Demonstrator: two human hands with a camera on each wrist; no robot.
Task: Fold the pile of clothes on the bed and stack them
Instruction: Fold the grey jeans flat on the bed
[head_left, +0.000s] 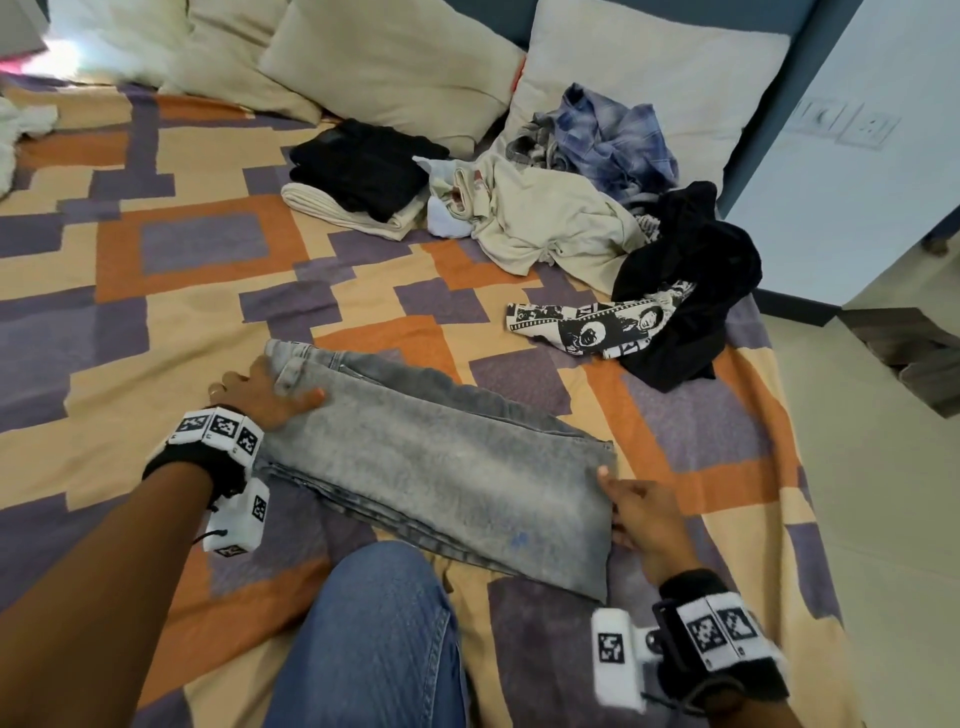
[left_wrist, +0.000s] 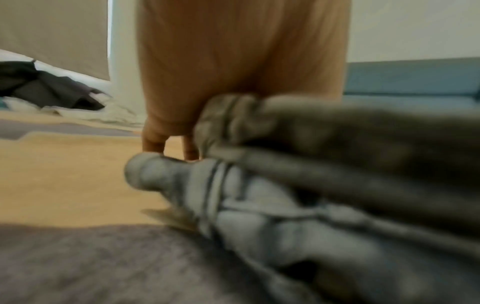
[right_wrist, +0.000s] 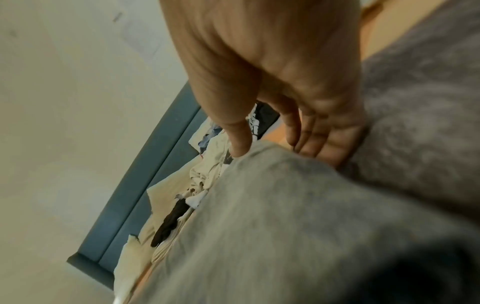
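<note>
Mostly hidden: our left hand (head_left: 260, 392) has its fingers tucked under the waistband end of the grey jeans (head_left: 441, 462); only the thumb shows on top, so we grip the denim there.
Blurred: the left wrist view shows layered denim edges (left_wrist: 259, 195) out of focus; we cannot make out the fingertips clearly.
Right hand (head_left: 641, 512): thumb on top of the folded edge, fingers (right_wrist: 324, 139) slid beneath it, pinching the jeans.
Jeans: faded, stone-washed denim folded into a long band on the bed (head_left: 156, 291), stretched between our two hands.
Beyond the fingers: a loose pile of clothes (head_left: 597, 208), cream jersey, blue plaid, black fabric and a black-and-white printed piece (head_left: 587, 327), crumpled and overlapping.
Stack (head_left: 363, 176): black folded garment on a cream one, just beside the pile.
Bedcover: blocky orange, purple and tan woven pattern.
Cut off: our knee (head_left: 374, 639) in blue denim, at the lower edge.
</note>
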